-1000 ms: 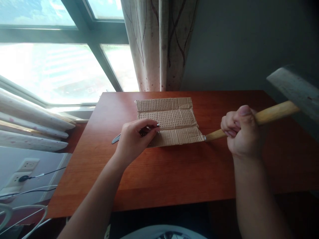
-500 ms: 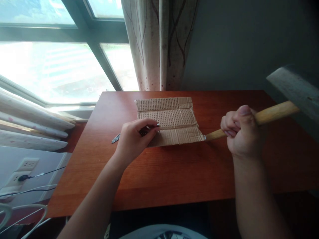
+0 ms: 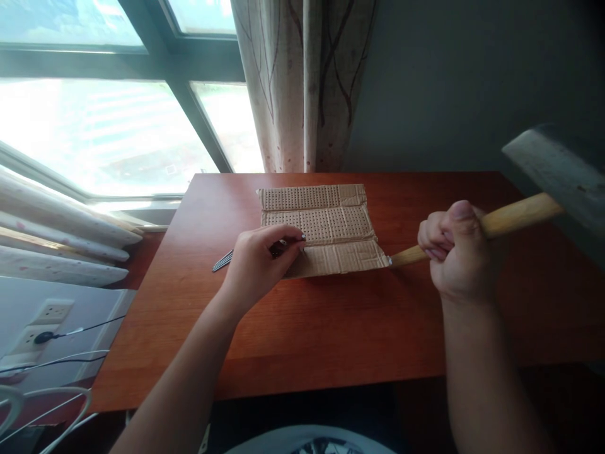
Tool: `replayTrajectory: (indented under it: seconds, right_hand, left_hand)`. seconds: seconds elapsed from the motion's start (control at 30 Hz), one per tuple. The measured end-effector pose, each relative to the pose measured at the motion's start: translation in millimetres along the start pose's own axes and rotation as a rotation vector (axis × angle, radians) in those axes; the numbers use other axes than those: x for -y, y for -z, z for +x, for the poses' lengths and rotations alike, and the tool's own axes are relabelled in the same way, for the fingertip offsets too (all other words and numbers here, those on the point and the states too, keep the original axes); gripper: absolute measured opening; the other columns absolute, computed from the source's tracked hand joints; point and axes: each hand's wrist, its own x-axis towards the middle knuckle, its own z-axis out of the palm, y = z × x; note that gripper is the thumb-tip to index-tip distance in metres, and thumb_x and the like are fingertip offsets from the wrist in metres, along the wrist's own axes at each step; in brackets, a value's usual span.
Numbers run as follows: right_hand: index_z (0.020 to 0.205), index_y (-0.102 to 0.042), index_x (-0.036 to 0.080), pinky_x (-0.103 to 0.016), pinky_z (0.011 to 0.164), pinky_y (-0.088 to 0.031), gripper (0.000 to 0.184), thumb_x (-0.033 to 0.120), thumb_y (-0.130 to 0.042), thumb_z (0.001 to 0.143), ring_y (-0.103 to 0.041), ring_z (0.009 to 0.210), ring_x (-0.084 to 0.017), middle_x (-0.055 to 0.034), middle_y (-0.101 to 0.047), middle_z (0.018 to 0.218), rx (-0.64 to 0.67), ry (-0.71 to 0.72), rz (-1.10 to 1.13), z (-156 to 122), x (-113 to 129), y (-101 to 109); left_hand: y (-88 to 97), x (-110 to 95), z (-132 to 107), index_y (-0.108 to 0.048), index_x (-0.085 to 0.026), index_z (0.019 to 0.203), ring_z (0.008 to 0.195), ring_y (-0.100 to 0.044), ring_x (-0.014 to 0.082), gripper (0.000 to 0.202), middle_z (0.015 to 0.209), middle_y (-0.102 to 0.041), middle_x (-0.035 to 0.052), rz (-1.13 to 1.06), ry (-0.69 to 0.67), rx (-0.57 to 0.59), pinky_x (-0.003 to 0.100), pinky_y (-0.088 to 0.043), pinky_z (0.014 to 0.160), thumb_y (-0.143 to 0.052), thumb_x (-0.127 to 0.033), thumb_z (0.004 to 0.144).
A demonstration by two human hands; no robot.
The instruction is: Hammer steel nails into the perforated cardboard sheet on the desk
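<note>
- Cardboard sheet, creased and perforated, rests on the counter.
- Wooden-handled hammer ends near the sheet's near right corner.
- Right hand is fisted around the hammer.
- Left hand pinches over the sheet.
- Thin metal rods lie beside it.
- Nail-like piece, mostly hidden, sits in the pinch.

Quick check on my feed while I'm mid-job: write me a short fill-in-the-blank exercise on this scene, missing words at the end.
1. The right hand grips the tool by its wooden ____.
2. The left hand is over a hole-dotted sheet made of ____.
3. In the picture, thin metal rods show to the ____ of the sheet.

Missing words: handle; cardboard; left.
</note>
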Motion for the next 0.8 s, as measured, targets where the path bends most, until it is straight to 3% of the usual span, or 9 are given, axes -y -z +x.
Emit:
replayTrajectory:
  seconds: [0.2,0.33,0.47,0.57,0.8]
  right_hand:
    - [0.054,-0.033,0.022,-0.028,0.04,-0.017,0.056,0.052,-0.059,0.094,-0.026,0.039,-0.008,0.0067,-0.027,0.046,0.097,-0.076,-0.11,1.0,3.0,1.2]
    - [0.064,-0.048,0.022,-0.026,0.044,-0.027,0.042,0.05,-0.063,0.092,-0.036,0.047,-0.01,0.005,-0.04,0.053,0.29,-0.192,-0.315,-3.1,10.7,0.1]
    - [0.083,-0.061,0.022,-0.025,0.049,-0.033,0.028,0.048,-0.07,0.087,-0.047,0.057,-0.013,0.0026,-0.054,0.066,0.507,-0.207,-0.533,-7.1,17.5,-8.2]
    - [0.075,-0.056,0.022,-0.026,0.049,-0.03,0.033,0.049,-0.063,0.092,-0.043,0.054,-0.012,0.0039,-0.05,0.063,0.628,-0.164,-0.695,-7.3,23.8,-19.3]
    - [0.069,-0.045,0.022,-0.03,0.052,-0.024,0.04,0.047,-0.053,0.098,-0.044,0.052,-0.012,0.0032,-0.05,0.057,0.679,-0.013,-0.942,-3.5,49.7,-40.2]
  left_hand:
    - [0.7,1.9,2.1,-0.074,-0.018,0.088,0.062,-0.064,0.0128,0.009,0.072,-0.072,-0.0005,-0.024,0.004,0.026,0.022,-0.05,0.061,-0.069,-0.024,0.084]
    - [-0.5,4.8,3.3,-0.072,-0.018,0.086,0.065,-0.065,0.0136,0.008,0.074,-0.073,0.0003,-0.036,-0.027,0.025,0.023,-0.049,0.06,-0.068,-0.026,0.085]
    - [-1.5,6.7,4.1,-0.071,-0.02,0.087,0.068,-0.065,0.0141,0.005,0.08,-0.074,0.0008,-0.043,-0.045,0.041,0.024,-0.049,0.062,-0.067,-0.021,0.085]
    - [-1.8,6.7,4.5,-0.072,-0.02,0.088,0.071,-0.066,0.0145,0.007,0.084,-0.075,0.001,-0.045,-0.065,0.05,0.025,-0.05,0.065,-0.066,-0.018,0.085]
    - [-2.9,6.0,3.7,-0.073,-0.022,0.09,0.076,-0.068,0.0168,0.009,0.089,-0.076,0.0019,-0.031,-0.098,0.045,0.028,-0.051,0.068,-0.065,-0.019,0.086]
